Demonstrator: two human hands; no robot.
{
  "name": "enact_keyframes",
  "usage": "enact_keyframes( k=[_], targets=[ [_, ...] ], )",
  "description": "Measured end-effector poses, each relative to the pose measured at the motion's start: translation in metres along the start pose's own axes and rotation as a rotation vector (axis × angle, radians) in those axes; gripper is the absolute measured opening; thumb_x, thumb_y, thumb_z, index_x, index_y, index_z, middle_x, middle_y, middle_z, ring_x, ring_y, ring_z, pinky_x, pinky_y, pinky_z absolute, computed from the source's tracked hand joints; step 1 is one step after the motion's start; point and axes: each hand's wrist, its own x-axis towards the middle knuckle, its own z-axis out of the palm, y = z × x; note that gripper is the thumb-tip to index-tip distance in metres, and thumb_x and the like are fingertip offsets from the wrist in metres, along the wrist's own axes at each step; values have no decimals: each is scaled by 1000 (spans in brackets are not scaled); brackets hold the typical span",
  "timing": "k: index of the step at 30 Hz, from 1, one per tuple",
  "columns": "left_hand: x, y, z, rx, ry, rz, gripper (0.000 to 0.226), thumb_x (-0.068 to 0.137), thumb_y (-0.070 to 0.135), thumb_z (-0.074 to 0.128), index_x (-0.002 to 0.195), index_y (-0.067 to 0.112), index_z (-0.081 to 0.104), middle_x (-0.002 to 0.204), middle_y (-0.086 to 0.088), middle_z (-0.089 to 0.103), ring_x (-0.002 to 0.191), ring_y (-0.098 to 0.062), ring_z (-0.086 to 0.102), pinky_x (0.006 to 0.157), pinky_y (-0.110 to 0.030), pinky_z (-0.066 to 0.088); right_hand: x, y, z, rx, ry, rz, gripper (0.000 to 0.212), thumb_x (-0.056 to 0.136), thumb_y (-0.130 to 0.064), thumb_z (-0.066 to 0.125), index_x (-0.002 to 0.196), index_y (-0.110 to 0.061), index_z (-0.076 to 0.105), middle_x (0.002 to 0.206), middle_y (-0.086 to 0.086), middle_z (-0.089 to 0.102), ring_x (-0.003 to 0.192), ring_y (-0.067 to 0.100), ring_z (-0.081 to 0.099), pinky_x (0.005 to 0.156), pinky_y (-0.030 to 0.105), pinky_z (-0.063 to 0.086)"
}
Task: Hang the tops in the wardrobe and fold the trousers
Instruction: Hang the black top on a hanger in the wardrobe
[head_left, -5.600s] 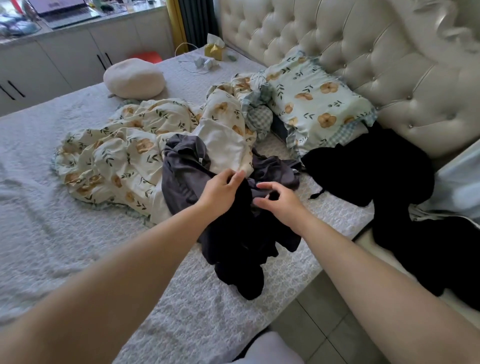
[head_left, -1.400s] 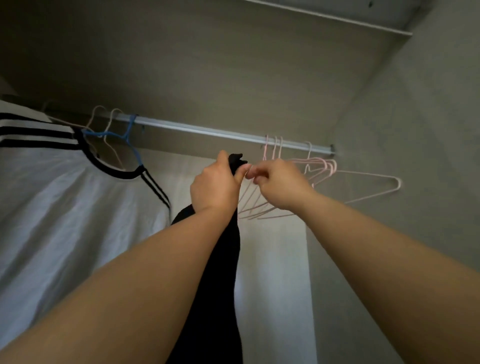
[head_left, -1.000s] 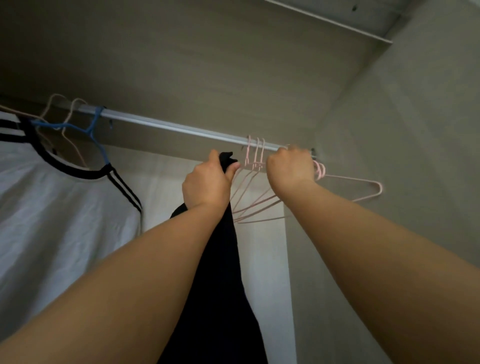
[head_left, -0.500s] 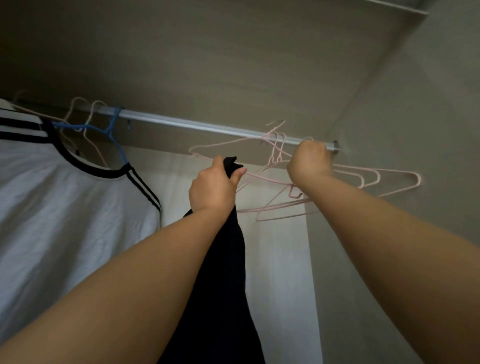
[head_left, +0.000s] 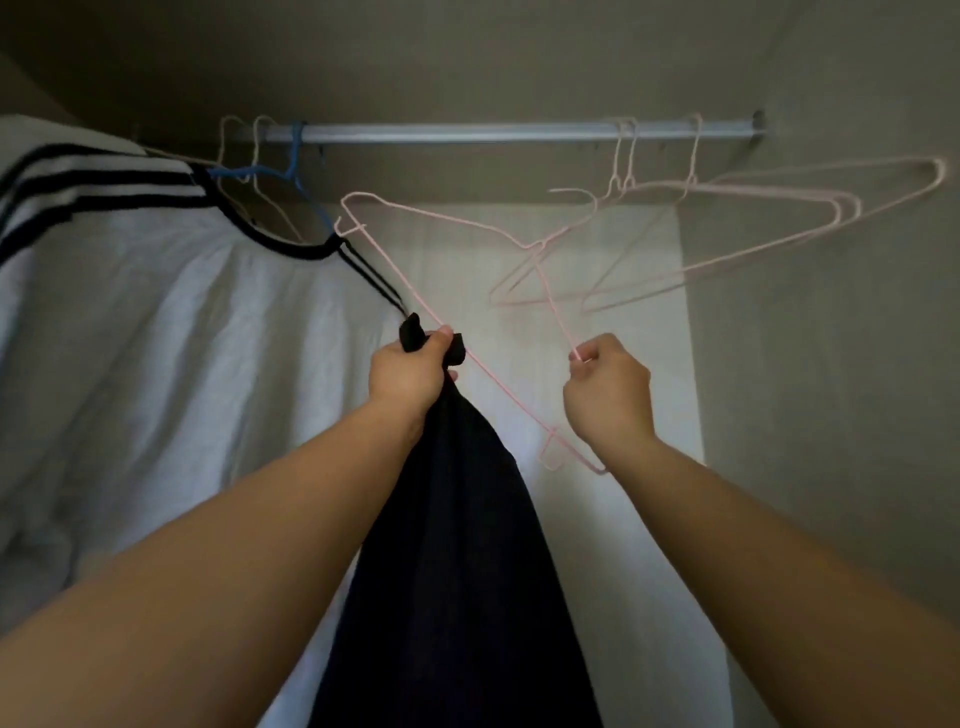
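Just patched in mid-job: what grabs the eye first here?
Dead centre, the left hand grips a black top hanging down, while the right hand pinches a pink wire hanger, off the rail and tilted between both hands. A white garment with black stripes hangs at the rail's left.

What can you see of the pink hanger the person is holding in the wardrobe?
The pink hanger is a thin wire triangle with small notches near both ends. It is off the rail, tilted steeply: one end high left, the other low by the right wrist. The right hand pinches one wire side. Its long bar runs close past the left hand and the black top; contact there is unclear.
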Motion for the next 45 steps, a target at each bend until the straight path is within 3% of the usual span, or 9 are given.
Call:
enact_keyframes(
  k=[5, 11, 17, 22, 25, 29, 36, 40, 45],
  targets=[
    [-62, -42, -50, 105, 5, -112, 19, 92, 27, 60, 77, 16, 60, 65, 3, 58, 57, -9, 51, 48, -13, 43, -66, 41, 33, 233, -240, 251, 14, 92, -7, 43, 89, -15, 54, 101, 14, 61, 82, 27, 59, 73, 37, 51],
    [-116, -105, -113, 490, -101, -164, 23, 87, 29, 65, 80, 7, 70, 69, -9, 61, 52, -15, 50, 58, -24, 42, -136, 61, 35, 462, -508, 498, 17, 95, -32, 50, 96, -17, 58, 76, -2, 60, 63, 12, 45, 57, 24, 39],
    [-190, -158, -140, 795, -277, -238, 20, 88, 28, 66, 73, 16, 64, 58, 7, 57, 52, -7, 53, 51, -10, 41, -197, 90, 42, 563, -467, 843, 25, 95, -34, 52, 77, -21, 63, 63, -5, 49, 50, 10, 36, 50, 22, 31],
    [-241, -186, -156, 721, -281, -336, 33, 95, 41, 50, 106, 12, 63, 76, 11, 66, 57, 4, 59, 53, -6, 40, -255, 134, 34, 644, -499, 916, 32, 99, -36, 42, 81, -24, 64, 52, -6, 33, 39, 6, 26, 44, 22, 24],
    [-261, -196, -166, 743, -213, -347, 30, 102, 32, 36, 105, 6, 52, 93, -4, 58, 82, -14, 54, 65, -19, 33, -285, 157, 29, 616, -546, 912, 36, 101, -34, 36, 83, -26, 66, 55, -5, 34, 38, 4, 26, 44, 22, 23],
    [-276, -212, -176, 768, -192, -427, 22, 101, 26, 37, 103, 10, 53, 95, -9, 57, 88, -22, 54, 73, -28, 37, -308, 177, 20, 663, -539, 960, 33, 99, -27, 39, 83, -22, 67, 58, -5, 34, 37, 2, 28, 40, 18, 23],
    [-290, -221, -196, 553, -600, -877, 14, 94, 25, 56, 86, 17, 64, 80, 4, 66, 74, -10, 62, 66, -22, 46, -321, 189, -7, 675, -474, 969, 31, 94, -18, 42, 72, -14, 63, 40, -11, 34, 36, 4, 24, 35, 17, 14],
    [-293, -229, -197, 613, -486, -768, 18, 93, 27, 59, 80, 17, 65, 72, 5, 64, 63, -4, 62, 59, -14, 45, -324, 197, -17, 630, -501, 989, 27, 92, -16, 43, 71, -10, 60, 36, -11, 32, 32, 4, 24, 32, 16, 13],
    [-286, -229, -205, 557, -333, -817, 18, 92, 29, 61, 97, 13, 68, 95, -6, 70, 87, -20, 67, 82, -28, 53, -338, 205, -14, 549, -485, 1015, 21, 88, -13, 46, 69, -14, 55, 36, -10, 31, 33, 4, 22, 34, 15, 12]
  ],
)
